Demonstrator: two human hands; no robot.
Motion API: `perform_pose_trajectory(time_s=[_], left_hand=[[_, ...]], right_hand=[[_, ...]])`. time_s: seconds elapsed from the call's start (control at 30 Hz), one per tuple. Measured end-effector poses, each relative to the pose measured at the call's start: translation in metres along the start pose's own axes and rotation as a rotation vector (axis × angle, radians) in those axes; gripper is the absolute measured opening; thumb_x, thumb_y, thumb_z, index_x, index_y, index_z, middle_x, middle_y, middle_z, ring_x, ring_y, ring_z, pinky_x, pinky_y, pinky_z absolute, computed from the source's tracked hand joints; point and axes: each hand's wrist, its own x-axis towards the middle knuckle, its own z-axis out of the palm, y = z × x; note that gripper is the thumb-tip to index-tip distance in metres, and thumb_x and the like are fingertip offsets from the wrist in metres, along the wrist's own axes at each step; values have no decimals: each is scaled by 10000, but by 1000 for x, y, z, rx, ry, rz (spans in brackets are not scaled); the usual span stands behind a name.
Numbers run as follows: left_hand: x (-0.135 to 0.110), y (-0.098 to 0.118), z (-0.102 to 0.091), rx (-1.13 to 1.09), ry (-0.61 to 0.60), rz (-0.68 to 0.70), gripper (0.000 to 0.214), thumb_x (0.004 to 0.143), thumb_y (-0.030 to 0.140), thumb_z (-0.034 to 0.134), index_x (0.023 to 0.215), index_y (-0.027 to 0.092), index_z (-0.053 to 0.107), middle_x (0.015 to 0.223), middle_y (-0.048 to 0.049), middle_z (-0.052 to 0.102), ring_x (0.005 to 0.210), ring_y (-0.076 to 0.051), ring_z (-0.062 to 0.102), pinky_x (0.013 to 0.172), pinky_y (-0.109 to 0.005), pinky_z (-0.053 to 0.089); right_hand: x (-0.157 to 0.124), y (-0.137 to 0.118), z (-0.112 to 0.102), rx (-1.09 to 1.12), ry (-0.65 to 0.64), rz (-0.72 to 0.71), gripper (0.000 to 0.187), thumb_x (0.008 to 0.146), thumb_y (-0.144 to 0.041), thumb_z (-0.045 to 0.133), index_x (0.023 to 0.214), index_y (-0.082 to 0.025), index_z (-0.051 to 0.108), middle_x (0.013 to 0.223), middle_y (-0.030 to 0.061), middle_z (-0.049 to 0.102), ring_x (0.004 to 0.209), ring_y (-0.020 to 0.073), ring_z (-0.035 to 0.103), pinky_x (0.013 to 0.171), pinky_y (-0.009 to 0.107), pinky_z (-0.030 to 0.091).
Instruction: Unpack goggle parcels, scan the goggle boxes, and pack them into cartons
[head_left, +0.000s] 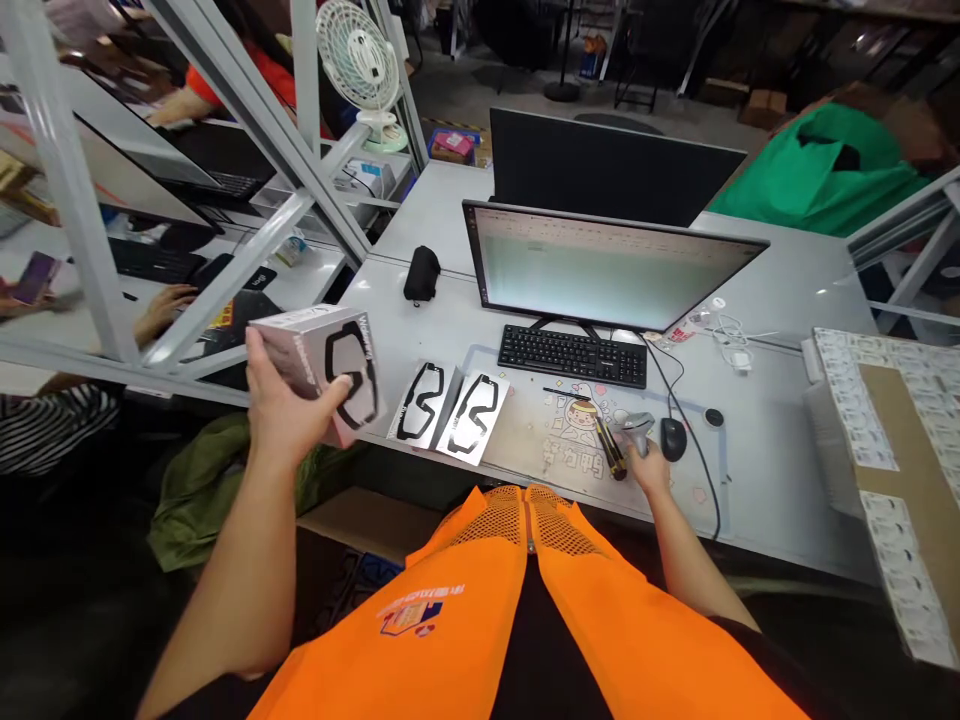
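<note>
Raised over the desk's front left edge, my left hand [289, 410] is closed around a white product box [352, 375] with a black headset picture on its face. Whether that is one thick box or several pressed together, I cannot tell. Two flat white boxes [474, 415] with similar pictures lie side by side on the desk, right of it. My right hand [651, 470] grips a grey barcode scanner [636, 428] low over the desk mat. Just left of the scanner lies a yellow-and-black handled tool [611, 447]; a black mouse [673, 438] is to its right.
A lit monitor [585, 265] stands behind a black keyboard [572, 356]. A black pouch [422, 273] sits at the desk's back left. Metal frame bars [225, 305] border the left side, with other people's hands beyond. A label-covered carton [892, 480] stands at right.
</note>
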Motion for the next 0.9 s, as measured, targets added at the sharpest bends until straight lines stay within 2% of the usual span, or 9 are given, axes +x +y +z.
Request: perform_pose_trajectory(time_s=[0.07, 0.17, 0.3, 0.43, 0.57, 0.67, 0.77, 0.83, 0.9], left_hand=[[42, -43, 9, 261, -85, -128, 1317, 752, 535, 887, 1776, 264, 104, 1684, -205, 393, 1468, -543, 494, 1182, -770, 417], [75, -101, 46, 435, -357, -269, 1205, 837, 541, 770, 1773, 210, 87, 1661, -256, 389, 1420, -556, 535, 1154, -733, 439], [76, -153, 102, 504, -522, -378, 1202, 832, 578, 724, 1767, 194, 74, 1642, -297, 393, 1412, -559, 541, 1135, -675, 475], [72, -171, 130, 495, -524, -428, 1160, 845, 618, 706, 1753, 178, 134, 1675, -305, 351, 1463, -569, 476, 1176, -707, 419], [76, -161, 132, 302, -431, -363, 1110, 847, 584, 773, 1671, 48, 257, 1743, -344, 219, 1574, -588, 256, 1237, -755, 266], [57, -129, 134, 70, -268, -153, 963, 899, 554, 756, 1581, 2, 359, 1714, -339, 305, 1606, -510, 235, 1282, -740, 198], [10, -75, 145, 37, -433, -36, 862, 918, 568, 725, 1598, 124, 437, 1690, -251, 421, 1584, -414, 380, 1311, -573, 318], [-23, -38, 152, 123, -600, -67, 942, 873, 598, 760, 1654, 209, 405, 1744, -243, 336, 1548, -469, 425, 1243, -603, 399], [-44, -9, 157, 219, -667, -141, 1016, 843, 583, 779, 1698, 250, 343, 1752, -265, 285, 1480, -535, 477, 1155, -657, 452]], right_hand=[[-8, 0, 10, -22, 7, 45, 659, 1028, -515, 497, 1532, -97, 569, 1287, 250, 751, 1222, 396, 711, 980, 431, 524], [-16, -3, 18, -31, 28, 96, 661, 1038, -483, 512, 1564, -83, 537, 1308, 265, 741, 1239, 401, 707, 986, 433, 524], [-26, -9, 24, -59, 77, 131, 644, 1041, -460, 536, 1569, -92, 536, 1297, 252, 749, 1216, 375, 721, 975, 403, 528], [-36, -14, 26, -72, 106, 125, 639, 1026, -445, 550, 1552, -82, 546, 1306, 248, 746, 1212, 367, 719, 980, 395, 526], [-40, -11, 29, -68, 91, 138, 696, 1008, -482, 542, 1572, -74, 526, 1324, 250, 738, 1238, 383, 703, 1006, 419, 524], [-39, -6, 32, -53, 100, 118, 722, 991, -518, 550, 1568, -84, 539, 1330, 253, 737, 1228, 391, 706, 1012, 435, 531], [-37, -3, 32, -32, 103, 94, 742, 969, -530, 567, 1557, -79, 550, 1330, 266, 734, 1218, 403, 708, 1013, 450, 538], [-36, -3, 30, -14, 85, 85, 758, 962, -537, 561, 1559, -71, 547, 1335, 276, 729, 1234, 416, 699, 1024, 466, 533], [-33, -3, 25, 4, 67, 70, 770, 960, -540, 548, 1565, -65, 541, 1350, 281, 721, 1262, 428, 681, 1047, 486, 519]])
